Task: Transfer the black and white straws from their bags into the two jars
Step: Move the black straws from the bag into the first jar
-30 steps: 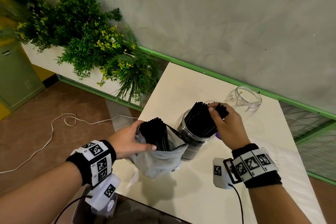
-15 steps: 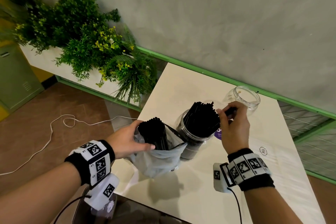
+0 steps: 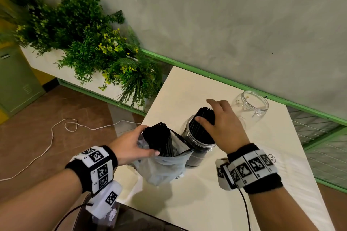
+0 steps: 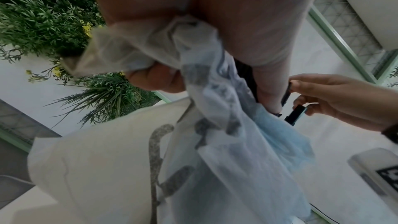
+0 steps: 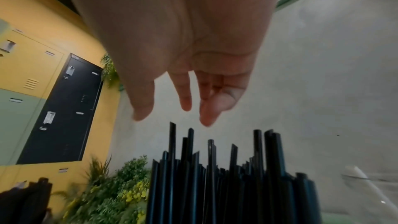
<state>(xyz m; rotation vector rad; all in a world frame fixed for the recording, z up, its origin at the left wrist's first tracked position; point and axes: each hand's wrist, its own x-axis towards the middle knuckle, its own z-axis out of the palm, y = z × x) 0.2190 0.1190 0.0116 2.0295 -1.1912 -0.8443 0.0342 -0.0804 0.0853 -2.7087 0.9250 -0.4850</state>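
Straws, all black, stand in two bunches on the white table (image 3: 197, 84): one bunch in bag (image 3: 159, 140) and one bunch in jar (image 3: 203, 127). Two clear jars are out, the filled jar (image 3: 195, 153) beside the bag and an empty jar (image 3: 250, 104) farther back near the wall, well apart from the hands. One thin plastic bag (image 3: 165, 167) sits at the table's near edge, and the left hand (image 3: 129, 146) grips its gathered mouth with thumb and fingers curled round the straws inside. The right hand (image 3: 223, 125) lies spread over the straw tips in the jar, fingers relaxed and nearly straight, holding nothing. Green plants (image 3: 90, 43) fill one planter along the wall. One white cable (image 3: 56, 131) loops across the floor.
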